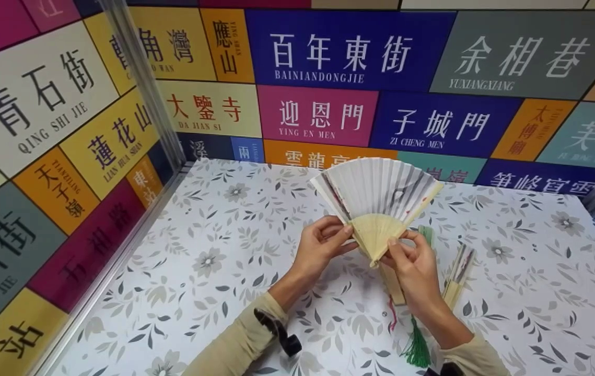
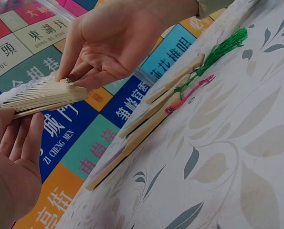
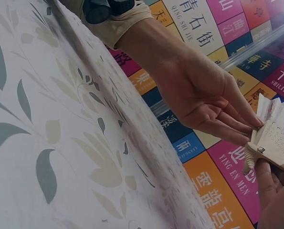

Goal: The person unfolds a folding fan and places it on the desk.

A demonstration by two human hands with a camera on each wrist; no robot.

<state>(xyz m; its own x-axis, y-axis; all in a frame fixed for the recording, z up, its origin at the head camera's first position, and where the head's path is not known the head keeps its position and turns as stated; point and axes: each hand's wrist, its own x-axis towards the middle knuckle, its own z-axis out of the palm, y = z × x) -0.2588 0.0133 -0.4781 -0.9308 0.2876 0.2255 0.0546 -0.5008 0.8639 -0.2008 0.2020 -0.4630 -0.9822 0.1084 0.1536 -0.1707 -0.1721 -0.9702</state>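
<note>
A spread folding fan [image 1: 388,188] with pale painted leaf and light wooden ribs is held up above the table by both hands. On its left edge, my left hand [image 1: 318,248] pinches the ribs between thumb and fingers. My right hand [image 1: 416,263] pinches the other edge of the ribs, close to the pivot. In the left wrist view the fan [image 2: 41,98] shows nearly edge-on between the hands. Beneath and beside the right hand lie folded fans: one pale [image 1: 392,286], one green [image 1: 426,235] and one with a grey-patterned leaf [image 1: 456,279].
A green tassel [image 1: 418,342] and a red cord [image 1: 393,316] trail from folded fans. The table's cloth [image 1: 213,313] has a grey leaf and flower print. Panels with coloured street-name blocks [image 1: 349,49] stand behind and at the left.
</note>
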